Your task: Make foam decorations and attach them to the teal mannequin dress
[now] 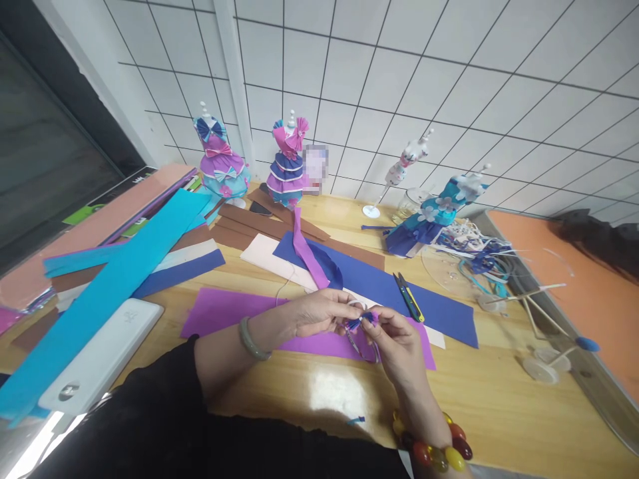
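Between my hands is a small pleated paper bow (360,322), dark blue and purple with a pale spot at its middle. My left hand (319,314) pinches it from the left between thumb and fingers. On the other side, the thumb and fingers of my right hand (399,338) are closed on its right edge. A thin pale ribbon (353,343) loops around and below the bow; which fingers hold it is hidden. Under both hands lie a purple paper strip (219,313) and a wide dark blue strip (439,309). Yellow-and-black thread snips (410,299) rest on the blue strip.
Paper-dressed mannequins (224,166) stand along the tiled wall, one leaning at right. A tangle of ribbon scraps (479,246) lies on the right. Turquoise paper (114,286) and a white device (107,352) are at left. A tiny blue scrap (356,420) lies near the front edge.
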`<state>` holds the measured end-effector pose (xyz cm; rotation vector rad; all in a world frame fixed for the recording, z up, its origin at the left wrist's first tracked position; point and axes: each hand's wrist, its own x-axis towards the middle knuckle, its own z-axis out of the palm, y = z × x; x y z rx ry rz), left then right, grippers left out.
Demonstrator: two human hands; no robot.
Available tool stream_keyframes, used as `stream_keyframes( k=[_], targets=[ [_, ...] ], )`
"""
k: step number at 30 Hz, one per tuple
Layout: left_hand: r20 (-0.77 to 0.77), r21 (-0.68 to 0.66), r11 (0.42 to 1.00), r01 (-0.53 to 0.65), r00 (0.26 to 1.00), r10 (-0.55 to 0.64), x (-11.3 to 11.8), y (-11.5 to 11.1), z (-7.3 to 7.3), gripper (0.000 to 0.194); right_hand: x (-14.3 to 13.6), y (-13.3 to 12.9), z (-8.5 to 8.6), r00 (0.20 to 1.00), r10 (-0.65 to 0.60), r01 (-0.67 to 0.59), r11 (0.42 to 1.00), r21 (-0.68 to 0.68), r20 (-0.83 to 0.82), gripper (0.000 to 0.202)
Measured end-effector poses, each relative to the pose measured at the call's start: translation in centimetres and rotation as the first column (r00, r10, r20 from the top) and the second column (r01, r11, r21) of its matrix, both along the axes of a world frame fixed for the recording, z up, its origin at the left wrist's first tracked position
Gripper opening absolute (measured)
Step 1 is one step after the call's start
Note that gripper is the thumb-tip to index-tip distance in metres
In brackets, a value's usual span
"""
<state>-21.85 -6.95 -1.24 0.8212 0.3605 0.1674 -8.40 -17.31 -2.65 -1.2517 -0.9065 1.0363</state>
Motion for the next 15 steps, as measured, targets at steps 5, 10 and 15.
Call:
stream_keyframes(
  k=[5, 10, 15],
  targets=[
    [0.072, 0.026, 0.999, -0.047, 0.996, 0.045, 0.19, -0.11, -0.34, 0.015, 0.14, 0.05, -0.35, 1.000, 0.006, -0.006, 1.000, 0.023, -0.003, 0.012],
    [0.070, 0.072, 0.979, -0.192, 0.980, 0.187, 0.45, -0.14, -0.43, 0.019, 0.29, 0.08, -0.64, 0.999, -0.013, 0.013, 1.000, 0.001, -0.035, 0.014],
    [0.082, 0.284, 0.907, -0.312, 0.950, 0.301, 0.50, -0.43, 0.25, 0.021, 0.12, 0.30, -0.56, 0.990, -0.066, 0.063, 0.997, -0.035, -0.122, 0.018]
  ],
)
